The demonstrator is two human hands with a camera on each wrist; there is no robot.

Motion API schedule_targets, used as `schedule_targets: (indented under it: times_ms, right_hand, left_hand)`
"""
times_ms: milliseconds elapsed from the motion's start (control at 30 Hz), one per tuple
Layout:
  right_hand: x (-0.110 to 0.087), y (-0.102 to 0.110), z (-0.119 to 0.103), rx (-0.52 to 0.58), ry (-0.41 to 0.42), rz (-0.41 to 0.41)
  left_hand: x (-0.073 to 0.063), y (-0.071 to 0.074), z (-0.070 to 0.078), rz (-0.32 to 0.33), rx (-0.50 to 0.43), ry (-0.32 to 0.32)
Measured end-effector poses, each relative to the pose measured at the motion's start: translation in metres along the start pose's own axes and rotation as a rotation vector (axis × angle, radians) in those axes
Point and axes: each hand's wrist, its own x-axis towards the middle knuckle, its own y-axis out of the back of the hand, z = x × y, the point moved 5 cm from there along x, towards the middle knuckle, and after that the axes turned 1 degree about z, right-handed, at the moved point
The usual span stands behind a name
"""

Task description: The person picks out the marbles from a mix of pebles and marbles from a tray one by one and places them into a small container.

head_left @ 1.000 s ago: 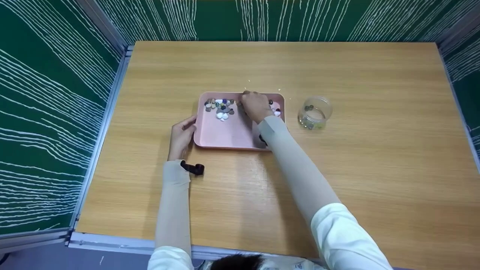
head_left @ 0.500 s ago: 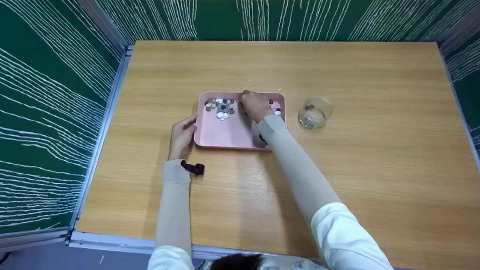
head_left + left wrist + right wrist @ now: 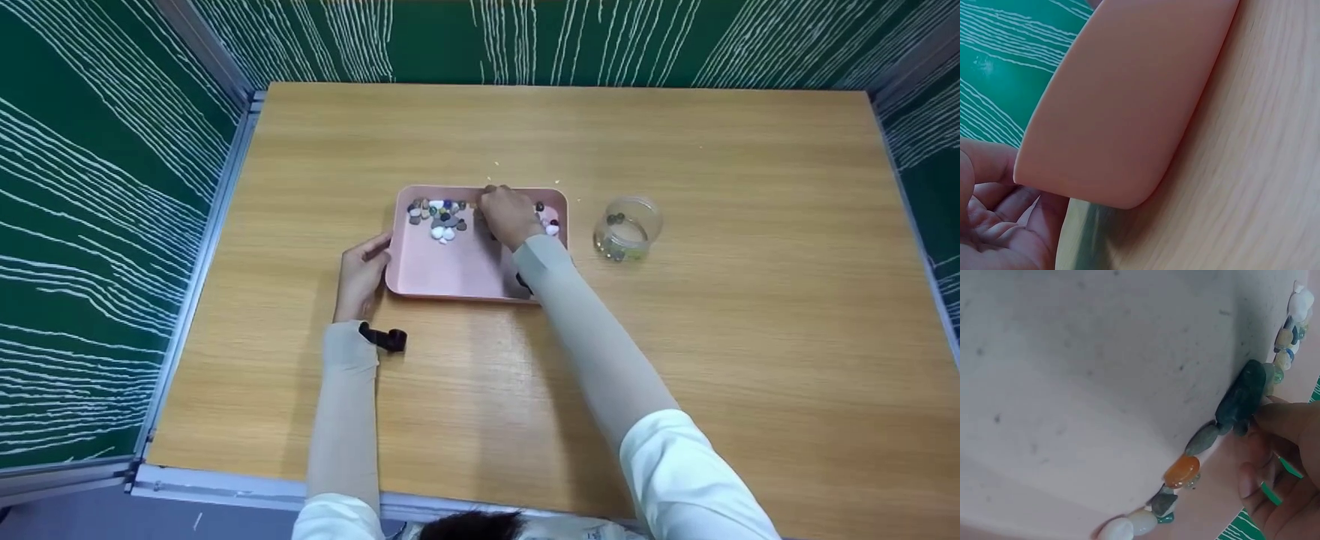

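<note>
A shallow pink tray point(image 3: 457, 274) holds small mixed pebbles. My left hand point(image 3: 360, 274) touches the tray's left side; in the left wrist view its fingers point(image 3: 994, 160) meet the tray's corner from outside. My right hand point(image 3: 510, 216) reaches over the far part of the tray and hides some pebbles. In the right wrist view the right hand point(image 3: 1289, 444) pinches a large dark green pebble point(image 3: 1241, 396), beside a grey pebble point(image 3: 1203, 439) and an orange pebble point(image 3: 1182, 471). A cluster of pebbles point(image 3: 439, 216) lies at the far left of the tray, with white ones nearest.
A clear round jar point(image 3: 628, 229) with a few greenish beads stands right of the tray. Small pale bits lie on the wooden table point(image 3: 750, 300) behind the tray. Green walls point(image 3: 435, 45) with white streaks border the table. More pebbles point(image 3: 550, 221) sit at the tray's right.
The right hand stays at nearly the same spot in the far part of the tray. The left hand keeps its place at the tray's side, and the head view shifts slightly.
</note>
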Motion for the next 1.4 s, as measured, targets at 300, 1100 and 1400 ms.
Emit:
schedule_targets:
  times_ms: [300, 1100, 1400]
  right_hand:
    - [-0.004, 0.0, -0.001, 0.045, -0.005, 0.009]
    - [-0.004, -0.003, 0.008, 0.018, -0.015, 0.067]
    - [-0.007, 0.001, 0.009, 0.091, -0.035, 0.018]
  left_hand:
    - [-0.001, 0.001, -0.001, 0.012, 0.013, 0.025]
    - [-0.001, 0.002, -0.001, 0.009, 0.004, 0.007]
    - [-0.001, 0.001, -0.001, 0.008, 0.012, 0.006]
